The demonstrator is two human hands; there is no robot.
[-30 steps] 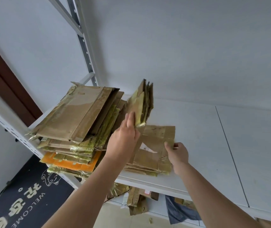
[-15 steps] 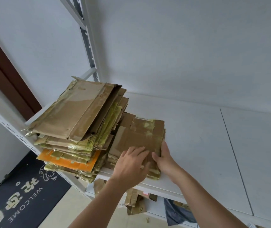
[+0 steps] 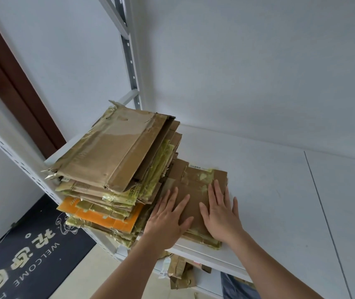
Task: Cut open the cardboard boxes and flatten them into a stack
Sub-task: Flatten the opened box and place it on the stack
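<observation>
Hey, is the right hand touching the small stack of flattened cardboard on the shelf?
Touching. The head view shows the right hand lying flat, fingers spread, on top of the small cardboard stack, with no gap beneath the palm.

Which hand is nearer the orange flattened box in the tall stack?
Left. The left hand presses the small stack beside the tall one, close to the orange box; the right hand presses farther right.

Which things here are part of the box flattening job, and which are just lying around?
Part of the job:
- small stack of flattened cardboard, pressed flat by left hand and right hand
- tall stack of flattened boxes beside it
- white shelf holding both

Just lying about:
- welcome mat on the floor
- brown door frame
</observation>
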